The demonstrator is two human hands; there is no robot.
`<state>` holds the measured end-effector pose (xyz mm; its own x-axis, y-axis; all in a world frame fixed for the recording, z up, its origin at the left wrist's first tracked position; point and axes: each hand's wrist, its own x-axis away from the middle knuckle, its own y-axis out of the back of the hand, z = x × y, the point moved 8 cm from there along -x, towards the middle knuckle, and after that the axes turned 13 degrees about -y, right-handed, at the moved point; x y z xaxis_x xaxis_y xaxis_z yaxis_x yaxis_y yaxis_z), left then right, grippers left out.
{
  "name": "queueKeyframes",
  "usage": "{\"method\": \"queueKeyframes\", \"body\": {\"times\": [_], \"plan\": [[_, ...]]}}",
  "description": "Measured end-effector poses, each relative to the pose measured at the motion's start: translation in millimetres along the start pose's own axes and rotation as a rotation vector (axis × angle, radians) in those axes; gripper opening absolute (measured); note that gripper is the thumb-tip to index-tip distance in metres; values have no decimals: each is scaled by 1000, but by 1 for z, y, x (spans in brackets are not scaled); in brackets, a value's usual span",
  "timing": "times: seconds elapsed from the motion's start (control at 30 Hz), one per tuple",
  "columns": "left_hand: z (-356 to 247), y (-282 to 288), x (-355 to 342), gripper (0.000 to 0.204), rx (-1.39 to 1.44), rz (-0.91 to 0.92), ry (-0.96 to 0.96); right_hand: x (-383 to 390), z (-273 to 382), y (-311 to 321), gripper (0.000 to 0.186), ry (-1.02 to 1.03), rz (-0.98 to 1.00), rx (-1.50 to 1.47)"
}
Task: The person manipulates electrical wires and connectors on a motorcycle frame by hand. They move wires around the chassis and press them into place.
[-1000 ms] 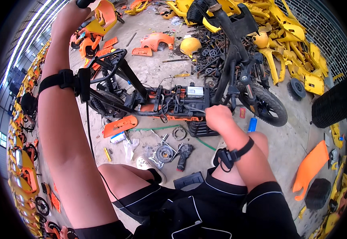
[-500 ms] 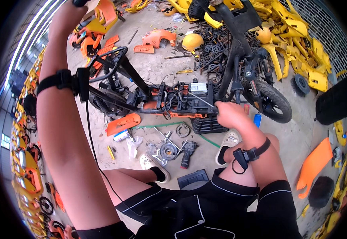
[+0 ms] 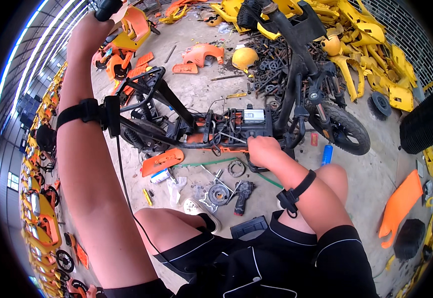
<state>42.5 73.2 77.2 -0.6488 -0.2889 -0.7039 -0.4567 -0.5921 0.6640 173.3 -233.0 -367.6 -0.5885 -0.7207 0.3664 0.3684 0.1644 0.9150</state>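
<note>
Workshop interior: a bare concrete floor (image 3: 375, 184) in even daylight. Heaps of yellow plastic panels (image 3: 370, 54) line the far side before a pale brick wall (image 3: 405, 25). Orange vehicles (image 3: 42, 218) stand in a row along the left edge under a ribbed roof (image 3: 32, 54). Rusted metal scrap (image 3: 271, 59) lies mid-floor

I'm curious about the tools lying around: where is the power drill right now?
The dark power drill lies on the concrete floor just below the right hand, beside a round metal disc and in front of the person's knees.
</note>
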Motion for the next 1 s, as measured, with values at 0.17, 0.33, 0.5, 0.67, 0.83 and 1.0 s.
{"method": "queueKeyframes", "body": {"times": [0.17, 0.33, 0.5, 0.67, 0.83, 1.0], "plan": [[4, -5, -8, 52, -21, 40, -13, -7, 17, -7, 30, 104, -80, -43], [14, -7, -5, 52, -21, 100, 49, -13, 46, -9, 26, 144, -33, -94], [10, -5, -5, 53, -25, 85, 47, -17, 56, -9, 24, 141, -43, -76], [-9, 19, 8, 45, -23, -15, 61, -18, 68, 0, 21, 121, -82, -126], [-31, 30, 23, 31, 175, -38, 84, -19, 68, 10, 19, 126, -155, -230], [-40, 33, 13, 31, 18, 87, 154, -40, 62, -6, 19, 37, -217, -218]]}}
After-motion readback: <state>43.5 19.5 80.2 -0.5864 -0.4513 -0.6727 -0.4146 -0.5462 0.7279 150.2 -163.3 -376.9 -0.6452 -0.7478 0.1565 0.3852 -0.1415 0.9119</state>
